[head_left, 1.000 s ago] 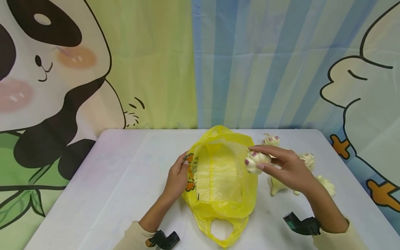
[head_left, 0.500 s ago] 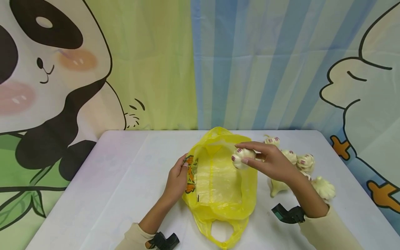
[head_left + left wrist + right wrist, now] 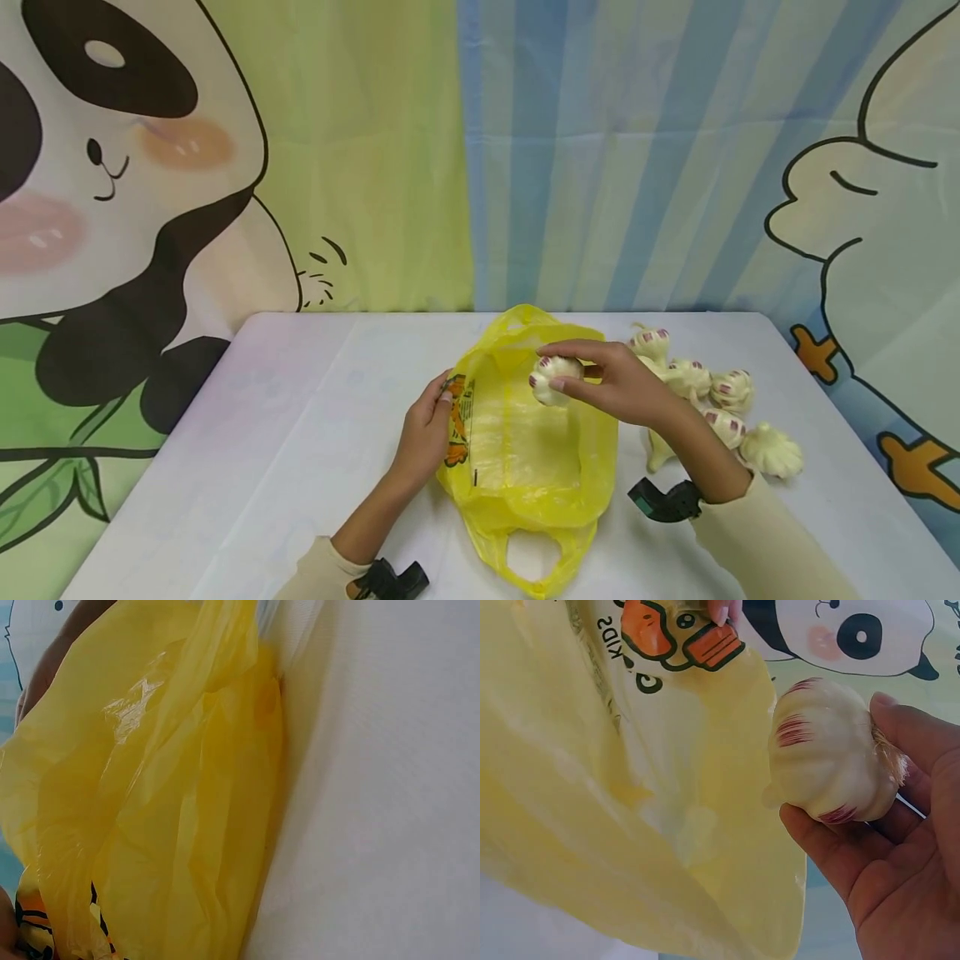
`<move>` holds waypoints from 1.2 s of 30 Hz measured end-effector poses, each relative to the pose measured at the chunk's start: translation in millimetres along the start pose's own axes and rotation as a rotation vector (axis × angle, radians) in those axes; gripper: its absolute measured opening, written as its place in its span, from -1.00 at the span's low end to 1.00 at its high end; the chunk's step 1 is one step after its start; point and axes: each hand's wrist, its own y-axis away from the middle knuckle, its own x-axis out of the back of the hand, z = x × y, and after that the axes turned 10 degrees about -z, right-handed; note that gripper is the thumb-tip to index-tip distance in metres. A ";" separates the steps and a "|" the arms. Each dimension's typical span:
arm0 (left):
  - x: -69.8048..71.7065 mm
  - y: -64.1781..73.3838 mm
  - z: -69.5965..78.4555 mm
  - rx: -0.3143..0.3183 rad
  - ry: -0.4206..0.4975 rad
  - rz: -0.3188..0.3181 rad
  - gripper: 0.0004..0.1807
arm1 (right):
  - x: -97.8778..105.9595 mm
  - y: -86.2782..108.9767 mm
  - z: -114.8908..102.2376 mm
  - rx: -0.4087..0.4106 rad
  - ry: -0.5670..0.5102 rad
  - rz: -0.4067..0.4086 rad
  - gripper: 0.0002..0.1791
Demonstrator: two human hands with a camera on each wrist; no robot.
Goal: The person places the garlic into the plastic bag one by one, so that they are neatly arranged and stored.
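A yellow plastic bag (image 3: 525,500) stands on the table with its mouth open toward me. My left hand (image 3: 425,425) pinches the bag's left edge, thumb on the printed side. Between the thumb and fingers of my right hand (image 3: 618,383) is a garlic bulb (image 3: 553,380), white with purple-red streaks, held over the bag's mouth. The right wrist view shows the bulb (image 3: 829,750) close up, its root tuft toward the palm. In the left wrist view the bag (image 3: 165,787) fills the left half, and most of the left hand is hidden.
Several more garlic bulbs (image 3: 771,451) lie in a cluster on the white table (image 3: 300,467), right of the bag. My right forearm passes over part of them. A cartoon-printed curtain (image 3: 375,150) hangs behind the table's far edge.
My right hand has carried the garlic bulb leftward, from the bag's right rim to over its mouth. More of the bulbs on the table show now. The left hand keeps its place.
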 end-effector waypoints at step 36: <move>-4.0 1.2 -0.6 -0.013 0.003 0.002 -0.54 | 4.9 -54.6 3.8 -0.121 0.057 -0.194 -0.55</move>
